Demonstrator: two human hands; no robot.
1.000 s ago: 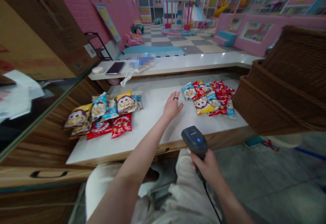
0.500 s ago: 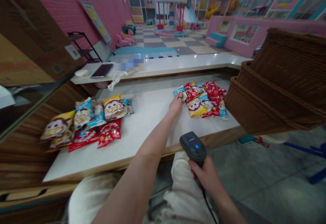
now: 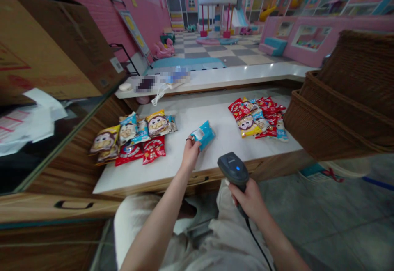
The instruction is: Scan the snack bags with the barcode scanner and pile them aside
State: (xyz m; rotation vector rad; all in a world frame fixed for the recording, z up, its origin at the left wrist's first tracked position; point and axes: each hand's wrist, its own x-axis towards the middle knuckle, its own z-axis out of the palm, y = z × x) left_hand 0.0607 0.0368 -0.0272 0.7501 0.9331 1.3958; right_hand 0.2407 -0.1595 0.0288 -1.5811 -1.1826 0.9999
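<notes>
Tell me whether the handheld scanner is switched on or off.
On, apparently: a blue light glows on top of the scanner in the right hand. Whether it is reading anything, I cannot tell.

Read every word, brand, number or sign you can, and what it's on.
None can be read.
Scanner: pale lettering, too small.
Blue packet in the left hand: pale patch, too blurred.
Left packet pile, right packet pile: lettering too blurred.
Cardboard box: label and red print, unreadable.
Papers: red marks, unreadable.
Leaning board: too blurred.
</notes>
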